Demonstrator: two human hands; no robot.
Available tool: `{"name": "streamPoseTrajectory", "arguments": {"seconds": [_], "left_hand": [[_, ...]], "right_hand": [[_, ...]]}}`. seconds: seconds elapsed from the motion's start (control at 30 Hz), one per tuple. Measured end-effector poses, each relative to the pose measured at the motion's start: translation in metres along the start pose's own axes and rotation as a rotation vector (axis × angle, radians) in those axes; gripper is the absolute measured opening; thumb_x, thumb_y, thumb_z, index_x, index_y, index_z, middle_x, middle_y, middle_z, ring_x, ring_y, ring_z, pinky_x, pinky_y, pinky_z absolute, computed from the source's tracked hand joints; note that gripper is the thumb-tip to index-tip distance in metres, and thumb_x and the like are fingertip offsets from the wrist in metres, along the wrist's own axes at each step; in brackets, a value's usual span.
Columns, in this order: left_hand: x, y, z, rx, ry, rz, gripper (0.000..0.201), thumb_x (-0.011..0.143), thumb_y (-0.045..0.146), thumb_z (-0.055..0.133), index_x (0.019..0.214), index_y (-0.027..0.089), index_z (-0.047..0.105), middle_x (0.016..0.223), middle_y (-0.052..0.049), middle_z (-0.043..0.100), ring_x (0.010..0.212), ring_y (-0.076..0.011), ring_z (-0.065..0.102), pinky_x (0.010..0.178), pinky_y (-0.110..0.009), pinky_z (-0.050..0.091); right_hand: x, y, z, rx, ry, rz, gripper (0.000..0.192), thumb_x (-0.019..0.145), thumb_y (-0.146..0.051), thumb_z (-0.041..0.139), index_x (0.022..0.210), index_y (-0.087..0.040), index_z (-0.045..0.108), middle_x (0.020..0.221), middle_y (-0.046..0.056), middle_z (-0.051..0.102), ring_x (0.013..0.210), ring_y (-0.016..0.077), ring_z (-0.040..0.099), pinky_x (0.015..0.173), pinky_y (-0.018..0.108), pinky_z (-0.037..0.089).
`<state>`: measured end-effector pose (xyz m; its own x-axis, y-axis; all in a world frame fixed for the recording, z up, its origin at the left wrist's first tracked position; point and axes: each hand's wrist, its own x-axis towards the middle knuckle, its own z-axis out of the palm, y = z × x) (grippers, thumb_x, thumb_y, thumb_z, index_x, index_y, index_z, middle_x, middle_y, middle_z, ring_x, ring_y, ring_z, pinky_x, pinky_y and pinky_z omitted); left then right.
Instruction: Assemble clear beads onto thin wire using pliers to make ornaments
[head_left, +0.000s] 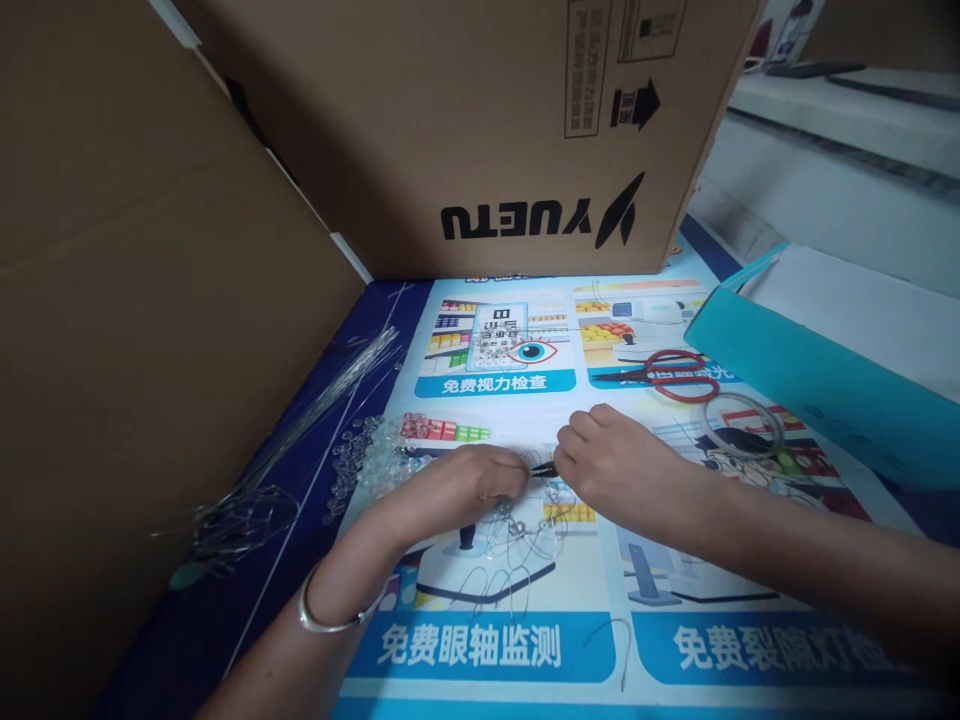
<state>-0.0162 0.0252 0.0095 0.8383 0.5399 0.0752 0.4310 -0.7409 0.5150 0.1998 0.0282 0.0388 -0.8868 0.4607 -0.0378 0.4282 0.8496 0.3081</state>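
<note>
My right hand (600, 450) is closed round a pair of pliers, of which only the dark narrow jaws (543, 469) show, pointing left. Facing it, my left hand (487, 475) pinches thin wire close to the jaw tips. A wire piece with clear beads (517, 528) spreads below the left fingers, its loose ends curling over the printed mat. Left of that hand lies a pile of clear beads (375, 460). The exact spot where the jaws meet the wire is too small to make out.
Red-handled scissors (679, 377) and a coil of wire (742, 425) lie at right, near a turquoise box (825, 370). A bundle of straight wires (322, 395) rests at left. Tall cardboard panels (480, 130) stand behind and left. A loose wire bit (624, 650) lies in front.
</note>
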Motion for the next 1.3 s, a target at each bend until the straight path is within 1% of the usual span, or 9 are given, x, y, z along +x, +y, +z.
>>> {"name": "streamPoseTrajectory", "arguments": {"seconds": [0.17, 0.4, 0.6, 0.87, 1.3], "left_hand": [[0.001, 0.002, -0.001, 0.005, -0.01, -0.002, 0.023, 0.086, 0.01, 0.042, 0.068, 0.015, 0.056, 0.072, -0.002, 0.058, 0.07, -0.0111, 0.055, 0.065, -0.021, 0.043], [0.0, 0.002, -0.001, 0.001, -0.001, -0.014, 0.024, 0.086, 0.01, 0.04, 0.069, 0.015, 0.056, 0.072, -0.002, 0.058, 0.07, -0.0109, 0.054, 0.064, -0.021, 0.043], [0.0, 0.001, -0.001, 0.023, -0.029, -0.022, 0.024, 0.086, 0.008, 0.041, 0.068, 0.015, 0.055, 0.072, -0.002, 0.058, 0.07, -0.0105, 0.054, 0.065, -0.021, 0.043], [0.0, 0.0, -0.001, 0.012, -0.011, -0.007, 0.025, 0.085, 0.007, 0.04, 0.067, 0.015, 0.054, 0.071, -0.001, 0.058, 0.069, -0.0103, 0.054, 0.063, -0.02, 0.043], [0.0, -0.001, 0.001, -0.006, -0.028, -0.019, 0.025, 0.085, 0.007, 0.039, 0.067, 0.015, 0.054, 0.073, -0.002, 0.058, 0.069, -0.0099, 0.053, 0.064, -0.02, 0.042]], "right_hand": [[0.003, 0.003, -0.003, -0.009, -0.002, -0.044, 0.01, 0.082, -0.012, 0.049, 0.079, -0.014, 0.058, 0.077, 0.007, 0.056, 0.075, 0.02, 0.046, 0.063, 0.033, 0.026], [0.002, 0.008, 0.0, -0.043, 0.002, -0.106, 0.007, 0.081, -0.013, 0.052, 0.08, -0.015, 0.059, 0.077, 0.006, 0.056, 0.075, 0.0194, 0.046, 0.063, 0.033, 0.025], [0.0, 0.009, 0.001, -0.044, 0.015, -0.11, 0.008, 0.082, -0.013, 0.05, 0.081, -0.015, 0.058, 0.077, 0.006, 0.056, 0.075, 0.0195, 0.045, 0.062, 0.033, 0.024], [-0.002, 0.009, 0.003, -0.026, 0.016, -0.103, 0.009, 0.082, -0.013, 0.05, 0.08, -0.015, 0.058, 0.077, 0.006, 0.055, 0.075, 0.0197, 0.045, 0.062, 0.033, 0.024], [-0.001, 0.011, 0.005, 0.008, 0.029, -0.089, 0.009, 0.083, -0.012, 0.048, 0.078, -0.015, 0.056, 0.075, 0.006, 0.055, 0.074, 0.0195, 0.046, 0.062, 0.033, 0.024]]}}
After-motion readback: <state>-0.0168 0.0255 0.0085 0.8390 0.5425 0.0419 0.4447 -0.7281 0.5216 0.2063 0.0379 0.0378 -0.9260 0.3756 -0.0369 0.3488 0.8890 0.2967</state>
